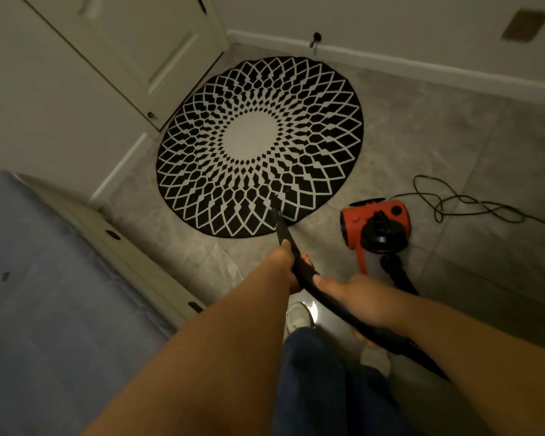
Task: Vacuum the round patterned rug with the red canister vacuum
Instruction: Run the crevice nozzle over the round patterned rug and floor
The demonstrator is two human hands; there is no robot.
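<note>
1. Left grip [283,262] and right grip [356,297] both clasp the black hose [306,275].
2. Nozzle tip [276,212] touches the round rug's [258,146] near edge.
3. Red canister vacuum [375,225] sits on the floor just right of the rug; no readable writing.

We see a grey tiled floor [438,127] — on it the round patterned rug [258,146] at twelve o'clock, the red canister vacuum [375,225] at three, and a black cord [472,206] looped beyond it.
</note>
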